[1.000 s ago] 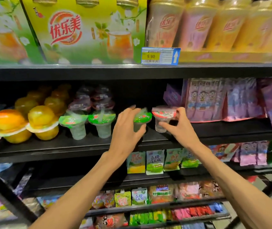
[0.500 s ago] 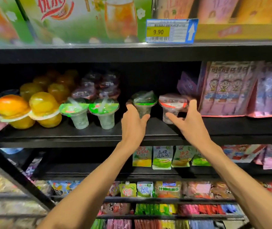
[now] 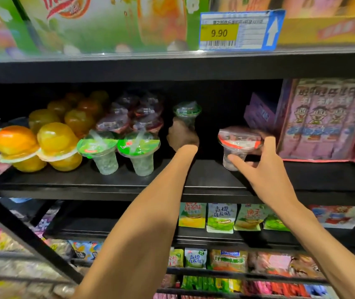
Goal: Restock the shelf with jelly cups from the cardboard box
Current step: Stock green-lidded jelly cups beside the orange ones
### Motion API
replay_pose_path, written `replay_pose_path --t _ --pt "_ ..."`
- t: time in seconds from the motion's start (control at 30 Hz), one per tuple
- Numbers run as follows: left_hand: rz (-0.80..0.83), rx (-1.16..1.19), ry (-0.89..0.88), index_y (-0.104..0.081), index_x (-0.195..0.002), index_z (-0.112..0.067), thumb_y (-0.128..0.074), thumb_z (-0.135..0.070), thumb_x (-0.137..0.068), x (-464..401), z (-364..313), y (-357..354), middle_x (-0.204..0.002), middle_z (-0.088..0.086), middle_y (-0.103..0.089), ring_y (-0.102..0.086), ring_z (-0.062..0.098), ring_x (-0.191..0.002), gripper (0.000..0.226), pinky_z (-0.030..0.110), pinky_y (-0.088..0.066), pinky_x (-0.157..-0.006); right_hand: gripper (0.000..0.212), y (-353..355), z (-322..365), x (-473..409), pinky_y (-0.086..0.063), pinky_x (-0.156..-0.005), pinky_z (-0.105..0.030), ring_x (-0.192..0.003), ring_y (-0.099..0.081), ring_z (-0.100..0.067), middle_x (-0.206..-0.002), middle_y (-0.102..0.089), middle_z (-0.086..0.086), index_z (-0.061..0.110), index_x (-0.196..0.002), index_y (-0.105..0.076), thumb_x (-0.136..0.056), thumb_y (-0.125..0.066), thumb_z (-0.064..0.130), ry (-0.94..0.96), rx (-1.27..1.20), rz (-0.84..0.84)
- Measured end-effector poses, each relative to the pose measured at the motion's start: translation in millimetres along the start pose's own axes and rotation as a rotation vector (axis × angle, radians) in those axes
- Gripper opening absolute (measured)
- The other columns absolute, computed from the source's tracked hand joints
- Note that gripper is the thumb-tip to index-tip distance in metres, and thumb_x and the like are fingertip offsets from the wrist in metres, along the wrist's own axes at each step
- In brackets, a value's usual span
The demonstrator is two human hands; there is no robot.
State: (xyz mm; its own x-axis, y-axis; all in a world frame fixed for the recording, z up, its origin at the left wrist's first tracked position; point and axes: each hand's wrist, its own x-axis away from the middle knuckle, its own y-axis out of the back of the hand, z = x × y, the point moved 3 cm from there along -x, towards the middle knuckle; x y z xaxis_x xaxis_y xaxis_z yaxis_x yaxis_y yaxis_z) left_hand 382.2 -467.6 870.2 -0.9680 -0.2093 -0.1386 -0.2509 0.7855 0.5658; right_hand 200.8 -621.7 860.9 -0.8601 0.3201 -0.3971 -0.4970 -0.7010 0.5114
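Gripping one jelly cup apiece, we reach into the black shelf (image 3: 116, 184): our left hand (image 3: 182, 135) closes round the stem of a green-lidded cup (image 3: 187, 112) carried deep toward the back, while our right hand (image 3: 265, 169) pinches a red-lidded cup (image 3: 238, 143) standing near the front edge. We judge the deep reach fills the rear row first, beside the green cups (image 3: 118, 152) already fronted. No cardboard box is in view.

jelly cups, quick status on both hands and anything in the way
Left hand holds green-lid jelly cup deep in shelf. Right hand grips red-lid jelly cup near front. Pink packs close on right.
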Motion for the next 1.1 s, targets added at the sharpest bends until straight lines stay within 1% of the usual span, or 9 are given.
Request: replay_pose_path --t 0.13,0.2,0.3,0.37,0.57,0.8,0.97,1.03,1.1 --pt "-0.049 0.071 0.038 -0.058 -0.128 -0.008 -0.067 -0.014 -0.095 -26 -4 -8 -0.13 0.016 -0.066 -0.062 0.034 -0.123 0.034 0.041 -0.05 -0.098 0.045 -1 -2 -1 -0.046 -0.058 -0.023 -0.07 -0.064 0.006 -0.093 -0.066 0.015 0.019 -0.102 -0.038 -0.091 -0.075 0.041 -0.011 -0.008 -0.009" --pt "-0.035 0.086 0.042 -0.058 -0.128 -0.008 -0.069 -0.009 -0.092 -38 -3 -13 -0.13 0.016 -0.065 -0.062 0.034 -0.123 0.037 0.041 -0.05 -0.1 0.044 -1 -2 -1 -0.049 -0.061 -0.028 -0.077 -0.066 0.006 -0.094 -0.067 0.016 0.026 -0.096 -0.036 -0.089 -0.076 0.044 -0.021 -0.01 -0.013" --pt "-0.025 0.084 0.044 -0.057 -0.127 -0.009 -0.068 -0.006 -0.091 -53 -2 -19 -0.13 0.015 -0.064 -0.061 0.033 -0.124 0.038 0.041 -0.049 -0.103 0.044 -1 -1 -2 -0.049 -0.063 -0.027 -0.085 -0.066 0.01 -0.099 -0.067 0.019 0.03 -0.092 -0.035 -0.087 -0.076 0.047 -0.033 -0.018 -0.009" --pt "-0.041 0.07 0.046 -0.056 -0.125 -0.008 -0.064 -0.006 -0.094 -59 -3 -22 -0.131 0.015 -0.063 -0.06 0.032 -0.124 0.033 0.039 -0.047 -0.102 0.044 -2 -1 -1 -0.049 -0.065 -0.028 -0.084 -0.066 0.009 -0.1 -0.068 0.018 0.031 -0.092 -0.037 -0.083 -0.074 0.053 -0.039 -0.038 -0.012" --pt "-0.048 0.072 0.071 -0.06 -0.122 -0.008 -0.064 -0.005 -0.096 -76 -5 -24 -0.128 0.013 -0.065 -0.062 0.029 -0.123 0.027 0.035 -0.048 -0.097 0.044 -3 4 -1 -0.043 -0.059 -0.024 -0.071 -0.062 0.005 -0.084 -0.061 0.017 0.037 -0.088 -0.033 -0.076 -0.068 0.062 -0.033 -0.052 -0.003" --pt "-0.068 0.011 0.07 -0.059 -0.122 -0.01 -0.068 -0.006 -0.094 -78 -4 -30 -0.126 0.011 -0.065 -0.062 0.027 -0.121 0.03 0.035 -0.05 -0.098 0.043 -5 1 -4 -0.048 -0.063 -0.028 -0.079 -0.064 0.002 -0.094 -0.065 0.015 0.038 -0.091 -0.035 -0.077 -0.067 0.064 -0.03 -0.015 -0.014" --pt "-0.013 -0.036 -0.002 -0.048 -0.138 -0.004 -0.071 -0.007 -0.091 -65 3 -31 -0.133 0.016 -0.062 -0.06 0.032 -0.125 0.052 0.039 -0.05 -0.104 0.045 -4 0 -4 -0.045 -0.06 -0.026 -0.08 -0.065 0.005 -0.096 -0.065 0.013 0.033 -0.091 -0.034 -0.082 -0.071 0.058 -0.047 0.024 -0.021" --pt "-0.002 -0.097 -0.062 -0.041 -0.145 -0.004 -0.072 -0.016 -0.093 -53 8 -31 -0.134 0.018 -0.061 -0.06 0.035 -0.125 0.062 0.045 -0.051 -0.103 0.045 -3 0 -4 -0.043 -0.06 -0.025 -0.08 -0.064 0.009 -0.096 -0.065 0.012 0.031 -0.091 -0.034 -0.086 -0.074 0.052 -0.045 0.026 -0.019" --pt "0.047 -0.162 -0.14 -0.04 -0.146 -0.006 -0.07 -0.028 -0.095 -35 10 -27 -0.139 0.018 -0.057 -0.056 0.038 -0.127 0.064 0.048 -0.05 -0.103 0.044 -3 0 -3 -0.043 -0.061 -0.025 -0.081 -0.064 0.01 -0.1 -0.066 0.011 0.032 -0.091 -0.034 -0.087 -0.074 0.051 -0.036 0.019 -0.016"
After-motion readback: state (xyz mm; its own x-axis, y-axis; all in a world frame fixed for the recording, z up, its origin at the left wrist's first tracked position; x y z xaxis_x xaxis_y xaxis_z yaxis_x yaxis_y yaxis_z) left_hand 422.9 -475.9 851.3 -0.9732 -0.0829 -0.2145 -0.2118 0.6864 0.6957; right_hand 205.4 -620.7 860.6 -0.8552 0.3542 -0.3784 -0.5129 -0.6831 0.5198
